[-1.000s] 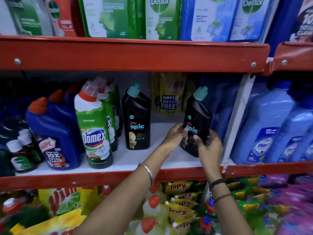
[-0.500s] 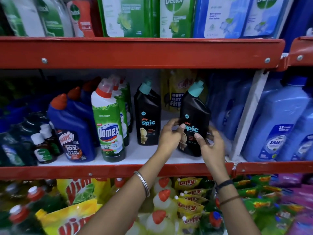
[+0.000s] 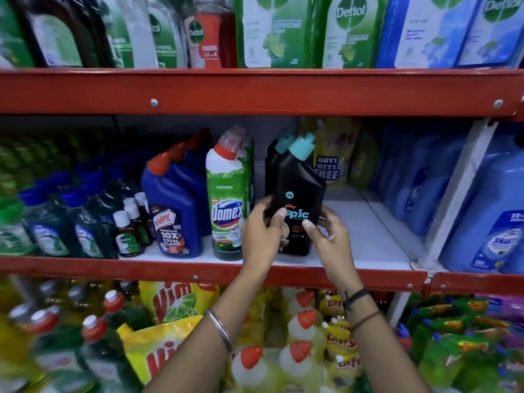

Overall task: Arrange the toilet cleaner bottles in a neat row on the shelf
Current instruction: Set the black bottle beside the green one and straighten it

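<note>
With my left hand [image 3: 262, 232] and right hand [image 3: 330, 236] gripping the black Spic bottle [image 3: 300, 191] at the shelf [image 3: 368, 239] front beside the Domex bottle [image 3: 226, 199], I judge squaring it comes next.

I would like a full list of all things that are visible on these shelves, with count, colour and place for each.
Spic bottle: one in both hands, black with teal cap, middle shelf front; a second teal cap shows right behind it.
Domex bottles: a row, count unclear, green and white, left of Spic.
Harpic bottles: a row, blue with red caps, left of Domex.
Small dark bottles: several, white caps, left of Harpic.
Yellow pouches: some, back of middle shelf.
Large blue bottles: several, far right.
Dettol packs: many, green and blue, top shelf.
Vim pouches: yellow, bottom shelf.
Shelf rails: red.
Left hand: on the Spic bottle.
Right hand: on the Spic bottle.
</note>
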The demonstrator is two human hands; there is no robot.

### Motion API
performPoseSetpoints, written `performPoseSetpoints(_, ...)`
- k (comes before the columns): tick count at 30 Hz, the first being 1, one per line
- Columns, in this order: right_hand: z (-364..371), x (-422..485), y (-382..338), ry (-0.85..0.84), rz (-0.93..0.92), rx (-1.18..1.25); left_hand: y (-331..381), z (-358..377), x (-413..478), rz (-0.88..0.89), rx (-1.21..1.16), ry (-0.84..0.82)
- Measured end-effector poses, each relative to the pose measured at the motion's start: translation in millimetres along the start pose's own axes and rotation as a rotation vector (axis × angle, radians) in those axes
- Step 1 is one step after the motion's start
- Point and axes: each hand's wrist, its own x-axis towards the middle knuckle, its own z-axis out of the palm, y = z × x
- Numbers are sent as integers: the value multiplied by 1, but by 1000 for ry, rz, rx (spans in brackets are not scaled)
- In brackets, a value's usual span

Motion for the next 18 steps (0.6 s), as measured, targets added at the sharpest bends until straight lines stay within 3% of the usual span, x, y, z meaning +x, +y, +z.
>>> performPoseSetpoints(10, 18, 1, 13, -54, 41, -51, -18, -6, -6, -1, 34, 58)
performPoseSetpoints(18, 16, -12, 8, -8, 67, 9, -6, -17, -17, -87, -169, -93)
